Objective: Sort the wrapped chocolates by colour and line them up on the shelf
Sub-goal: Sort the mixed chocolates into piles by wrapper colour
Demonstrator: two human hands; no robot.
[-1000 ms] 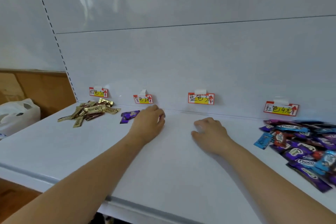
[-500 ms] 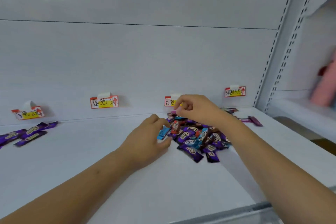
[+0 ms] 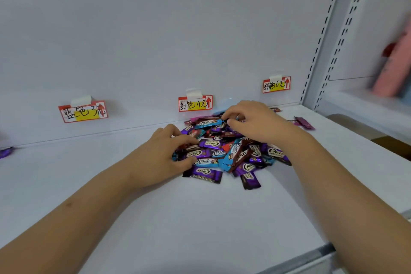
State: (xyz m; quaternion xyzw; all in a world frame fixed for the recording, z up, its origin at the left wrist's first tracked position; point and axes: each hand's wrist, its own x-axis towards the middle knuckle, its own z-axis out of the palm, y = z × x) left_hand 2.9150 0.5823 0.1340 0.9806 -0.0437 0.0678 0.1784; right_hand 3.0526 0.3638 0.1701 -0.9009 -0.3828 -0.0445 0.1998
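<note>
Both hands dig into the pile of wrapped chocolates [image 3: 226, 151] on the white shelf [image 3: 200, 218], left hand [image 3: 162, 158] and right hand [image 3: 255, 122] each with curled fingers pinching wrappers

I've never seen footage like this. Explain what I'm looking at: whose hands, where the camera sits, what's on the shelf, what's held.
There is no machine here. A person wears one camera on the head, looking forward and down, so both arms reach in from below. On the white shelf lies a mixed pile of wrapped chocolates: purple, blue, red and dark ones. The left hand rests on the pile's near left side with curled fingers. The right hand picks at the far side. Whether either holds a piece yet is unclear. Three handwritten price tags, like this one, are stuck to the back wall.
</note>
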